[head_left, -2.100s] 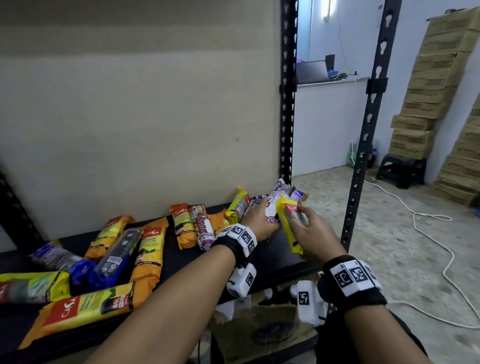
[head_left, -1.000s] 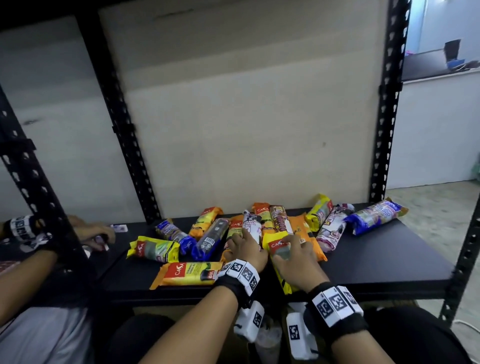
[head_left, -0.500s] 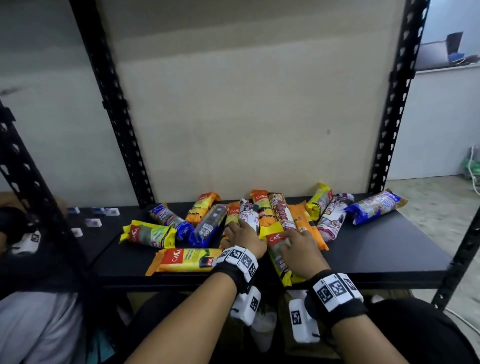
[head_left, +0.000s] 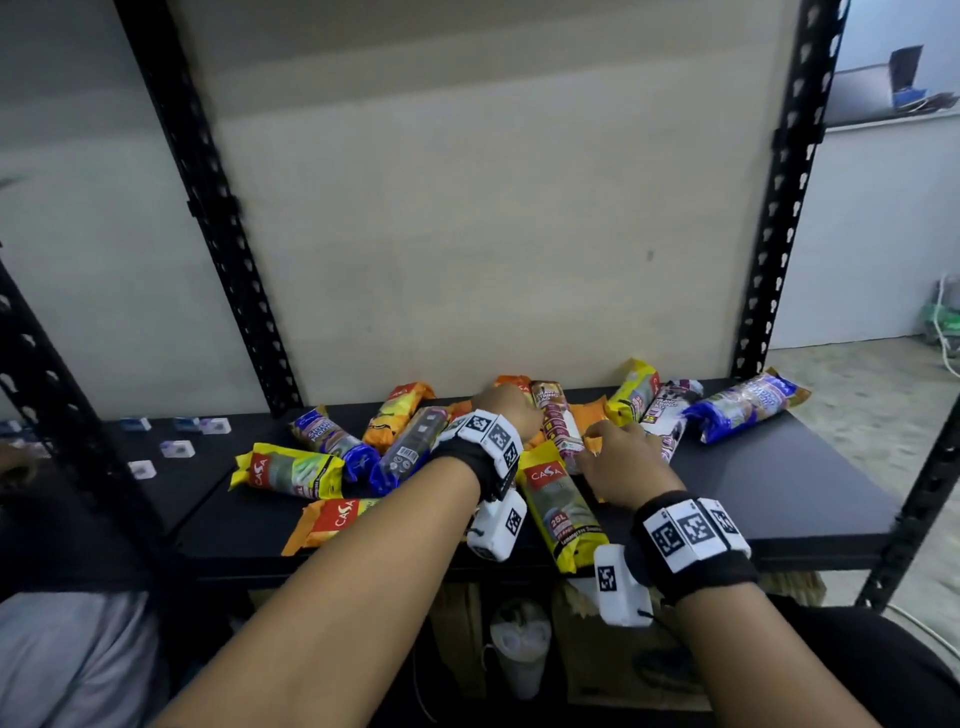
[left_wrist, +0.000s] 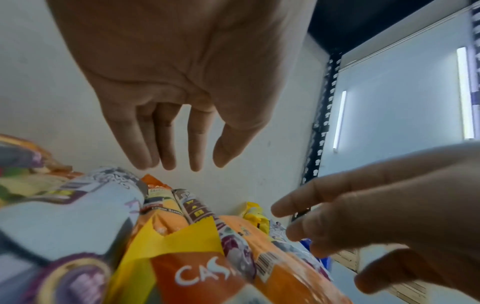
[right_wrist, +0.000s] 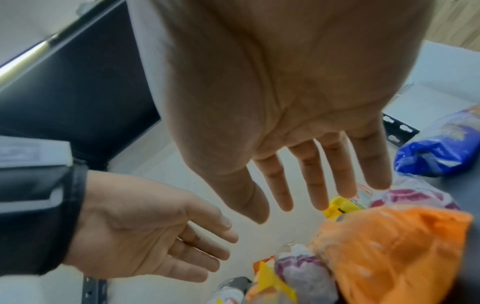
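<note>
Several plastic-wrapped packets lie in a loose pile on a black shelf (head_left: 753, 493). A yellow packet with a red Casa label (head_left: 558, 506) lies flat at the front edge, between my wrists, with no hand on it. My left hand (head_left: 506, 410) hovers over the middle of the pile; in the left wrist view its fingers (left_wrist: 166, 148) hang straight and hold nothing. My right hand (head_left: 618, 452) is just to its right, above an orange packet (right_wrist: 389, 257). Its fingers (right_wrist: 314, 181) are spread and empty.
A blue packet (head_left: 743, 405) lies at the right end of the pile, a yellow one (head_left: 288, 470) and an orange one (head_left: 332, 519) at the left. Black slotted posts (head_left: 779, 208) frame the shelf. Small white packs (head_left: 176, 447) dot the neighbouring shelf. A cardboard box (head_left: 613, 654) sits underneath.
My right hand has let go of the yellow Casa packet, which now lies on the shelf. Both hands have moved further back over the pile. My head has turned left.
</note>
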